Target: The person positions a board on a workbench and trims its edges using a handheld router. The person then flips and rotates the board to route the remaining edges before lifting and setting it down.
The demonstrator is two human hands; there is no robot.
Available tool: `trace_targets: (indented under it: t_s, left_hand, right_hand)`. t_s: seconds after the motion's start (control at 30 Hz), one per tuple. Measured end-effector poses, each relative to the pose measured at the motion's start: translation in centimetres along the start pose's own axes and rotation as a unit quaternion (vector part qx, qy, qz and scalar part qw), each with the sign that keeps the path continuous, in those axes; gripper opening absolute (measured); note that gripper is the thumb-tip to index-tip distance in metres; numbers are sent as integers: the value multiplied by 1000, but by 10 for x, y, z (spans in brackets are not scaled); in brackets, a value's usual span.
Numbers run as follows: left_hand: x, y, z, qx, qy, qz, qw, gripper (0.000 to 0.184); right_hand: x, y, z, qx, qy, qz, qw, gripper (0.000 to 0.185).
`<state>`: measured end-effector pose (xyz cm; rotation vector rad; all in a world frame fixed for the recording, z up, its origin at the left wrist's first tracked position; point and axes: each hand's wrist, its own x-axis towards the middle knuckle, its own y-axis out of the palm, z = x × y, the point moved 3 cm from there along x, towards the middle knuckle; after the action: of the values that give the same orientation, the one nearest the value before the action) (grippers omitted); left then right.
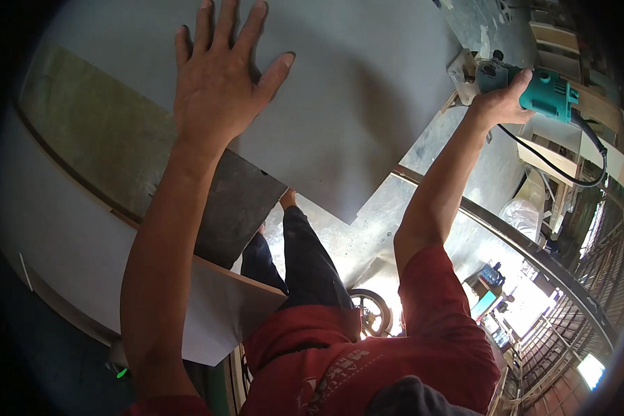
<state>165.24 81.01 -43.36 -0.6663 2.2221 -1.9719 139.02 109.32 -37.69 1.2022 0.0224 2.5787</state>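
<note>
My left hand [218,90] lies flat on a large grey board [326,83], its fingers spread and the thumb held out to the side. At the board's right edge, my right hand [500,105] is wrapped round the teal body of a trim router [551,96]. The router's base plate [462,75] sits at the edge of the board. From its back end a black cord [595,183] loops down. My palm hides part of the router's body, and the cutting bit cannot be seen.
Another pale panel [83,229] stands at the left and in front of me. Beneath the grey board is a darker sheet [239,201]. Wood offcuts [558,38] are piled at the right, beside a metal rail [499,222]. A wheel [371,312] shows behind me.
</note>
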Motion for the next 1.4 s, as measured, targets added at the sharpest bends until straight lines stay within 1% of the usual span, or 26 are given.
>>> trace_targets:
  t_s: [0.13,0.2,0.23,0.3,0.6,0.67,0.7,0.77,0.8,0.83,0.87,0.9,0.93,0.97,1.0,1.03,1.07,1.1,1.13,1.2,1.23,1.27,1.3,1.33,1.37,1.4]
  left_hand:
    - [-8,-4,-1,6,-7,14,1000,77]
    - [-11,-8,-4,3,-38,48,998,76]
    - [-13,-4,-2,3,-37,47,998,76]
    - [-18,3,3,-25,20,-82,996,68]
    - [-37,11,13,-23,8,-71,997,69]
    - [-42,12,13,-34,4,-71,997,69]
    - [-41,10,15,-45,1,-74,996,70]
    - [-38,9,18,-42,-1,-73,996,71]
    - [-40,8,21,-44,-4,-65,997,72]
    - [-43,9,24,-50,-7,-58,997,73]
    - [-45,11,27,-50,-12,-55,997,74]
    - [-48,11,31,-54,-13,-49,997,75]
    - [-27,14,13,-58,-12,-47,997,76]
    - [-29,14,14,-76,-12,-49,996,75]
    - [-33,15,15,-96,-12,-50,994,75]
    - [-22,22,8,-128,-35,2,991,72]
    - [-27,1,15,-143,-58,54,986,69]
    - [-29,-25,3,-366,-97,42,925,63]
    - [-36,-62,-15,-571,-119,28,812,57]
    - [-54,-169,-76,-673,36,52,737,47]
    - [-74,-218,-99,-755,104,71,644,48]
    - [-107,-261,-125,-828,151,81,534,51]
    - [-128,-288,-151,-909,189,77,363,47]
    - [-158,-330,-161,-918,218,79,322,54]
    - [-183,-359,-167,-931,237,72,269,54]
    - [-202,-376,-170,-938,246,63,237,54]
  right_hand:
    - [3,-2,-5,9,5,5,1000,46]
    - [4,-5,-9,8,2,10,1000,46]
    - [4,-5,-9,5,7,13,1000,46]
    - [5,-6,-11,3,11,16,1000,46]
    - [7,-4,-9,17,-14,18,1000,47]
    - [9,-5,-10,9,-53,11,998,42]
    - [12,-9,-9,16,-50,10,999,42]
    - [16,-24,-4,-83,-11,21,996,38]
    - [14,-36,4,-96,14,-12,995,33]
    - [13,-53,7,-86,61,-18,994,34]
    - [5,-63,27,-62,154,-56,985,33]
    - [3,-86,29,-3,227,-43,973,34]
    - [22,-114,9,53,268,-9,962,36]
    - [11,-124,44,24,323,8,946,39]
    - [-4,-130,83,-17,332,15,943,40]
    - [-12,-158,102,-29,371,73,925,40]
    - [-33,-187,133,-27,415,127,900,40]
    - [-44,-202,154,-35,413,131,900,40]
    - [-54,-212,173,-45,408,130,903,40]
    - [-56,-226,189,-24,409,195,891,42]
    - [-64,-240,192,-19,408,212,888,49]
    - [-75,-269,193,-16,408,201,891,49]
    - [-75,-294,192,-208,134,277,928,48]
    - [-90,-304,212,-294,-7,322,900,48]
    - [-106,-314,233,-373,-155,329,854,47]
    - [-105,-313,247,-277,21,300,913,46]
